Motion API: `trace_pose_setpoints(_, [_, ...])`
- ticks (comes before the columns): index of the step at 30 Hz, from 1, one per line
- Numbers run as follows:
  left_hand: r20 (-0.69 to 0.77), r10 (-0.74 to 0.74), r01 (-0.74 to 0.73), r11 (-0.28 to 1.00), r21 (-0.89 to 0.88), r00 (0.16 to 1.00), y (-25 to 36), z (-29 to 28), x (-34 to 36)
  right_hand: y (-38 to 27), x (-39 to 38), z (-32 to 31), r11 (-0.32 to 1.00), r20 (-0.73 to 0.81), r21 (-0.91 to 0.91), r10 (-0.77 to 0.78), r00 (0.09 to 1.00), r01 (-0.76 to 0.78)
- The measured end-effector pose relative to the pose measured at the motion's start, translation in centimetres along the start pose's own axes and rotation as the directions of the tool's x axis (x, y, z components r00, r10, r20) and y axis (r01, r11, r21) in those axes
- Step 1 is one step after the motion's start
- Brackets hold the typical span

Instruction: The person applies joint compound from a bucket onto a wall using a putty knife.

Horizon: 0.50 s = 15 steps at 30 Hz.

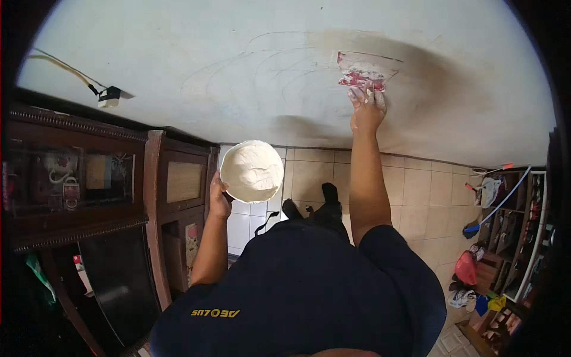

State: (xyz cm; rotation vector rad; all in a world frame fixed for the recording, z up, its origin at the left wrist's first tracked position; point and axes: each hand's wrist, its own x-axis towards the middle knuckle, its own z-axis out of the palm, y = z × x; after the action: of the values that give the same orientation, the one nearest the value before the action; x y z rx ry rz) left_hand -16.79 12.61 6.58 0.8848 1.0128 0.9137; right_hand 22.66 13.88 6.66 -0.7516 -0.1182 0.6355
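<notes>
My right hand (368,107) is raised to the wall (238,89), its fingers closed on a red plastering scraper (364,78) smeared with white paste. The scraper's wide edge lies against the wall or very close to it. Curved dark lines mark the wall to the left of the scraper, and a tan patch shows around it. At waist height my left hand (220,195) grips the side of a round tub (251,172). Thick off-white wall putty (253,166) fills much of the tub, and some coats its rim.
A dark wooden cabinet (156,220) with glass panes stands close on my left. Above it, a socket box (109,96) with a cable is on the wall. At the right are crowded shelves (523,220) and a red bag (466,268). Beige tiles (416,196) cover the floor.
</notes>
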Motion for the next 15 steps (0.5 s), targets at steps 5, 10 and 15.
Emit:
trace_pose_setpoints(5, [-0.021,-0.013,0.014,0.999,0.039,1.0,1.0,1.1,0.1,1.1,0.0,-0.7,0.999,-0.108,-0.016,-0.05,0.993,0.049])
trace_pose_setpoints(10, [0.016,-0.018,0.018,1.0,-0.008,1.0,-0.2,-0.1,0.8,2.8,-1.8,-5.8,0.991,-0.131,0.108,0.098,0.986,-0.084])
trace_pose_setpoints(15, [0.074,0.017,-0.019,1.0,0.024,0.997,-0.5,0.2,1.4,1.6,-1.6,-13.2,0.973,0.145,0.192,0.098,0.985,-0.125])
